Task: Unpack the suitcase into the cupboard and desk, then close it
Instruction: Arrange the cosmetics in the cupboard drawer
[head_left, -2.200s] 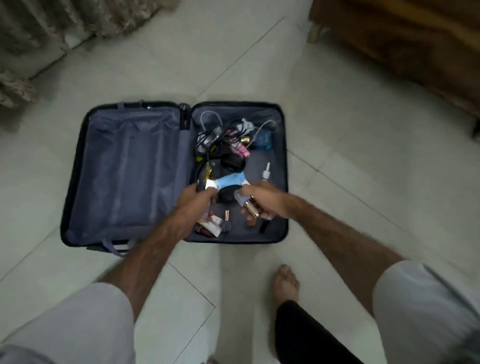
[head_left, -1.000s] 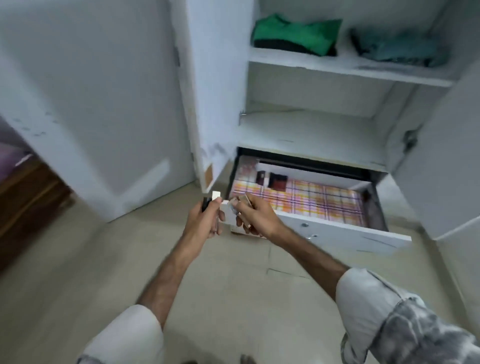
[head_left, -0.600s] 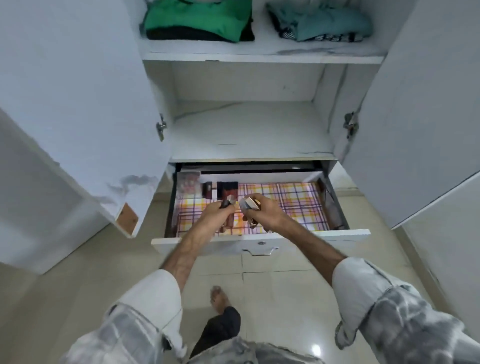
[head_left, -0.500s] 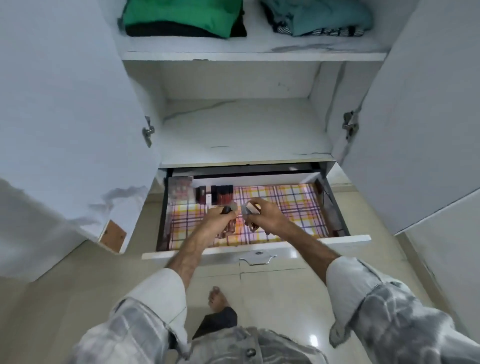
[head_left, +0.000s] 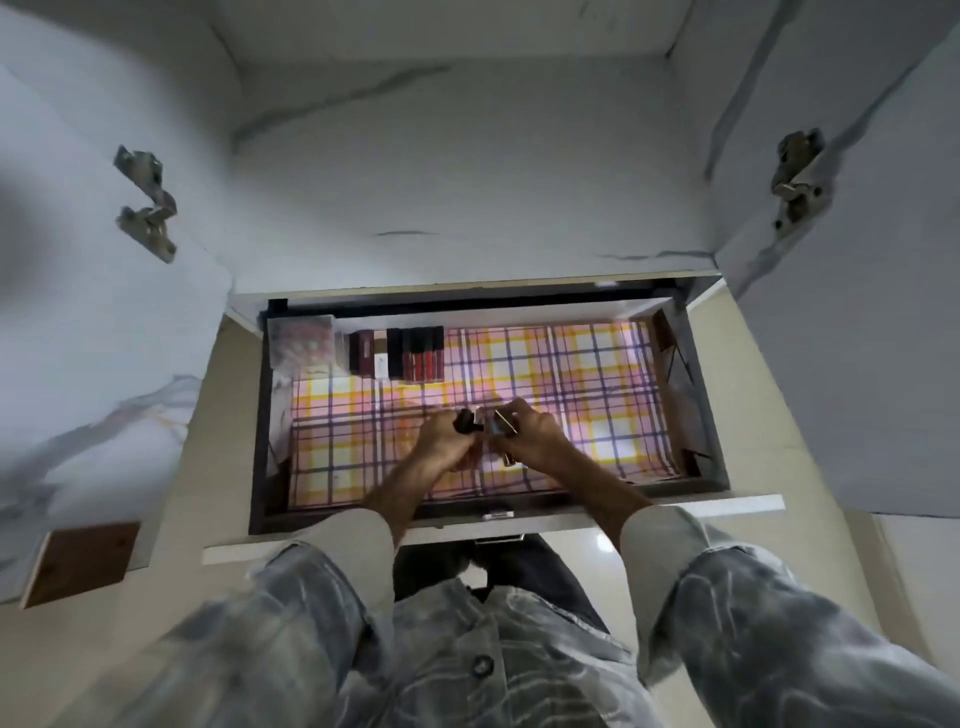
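Two hands low over the pulled-out white drawer (head_left: 488, 525) with its checked paper. Left hand (head_left: 441, 439) curled round a small dark tube (head_left: 464, 420); right hand (head_left: 535, 434) curled round several small shiny cases (head_left: 500, 422), too blurred to count. Best to lay them flat beside the row of about six dark and red boxes (head_left: 397, 354) at the far left. One clear packet (head_left: 304, 345) left of that row.

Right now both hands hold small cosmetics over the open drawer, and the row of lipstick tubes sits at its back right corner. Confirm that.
Wrong corner. In the head view the lipstick tubes sit at the drawer's back left; its back right shows only checked liner. The left hand and right hand do hold small cosmetics.
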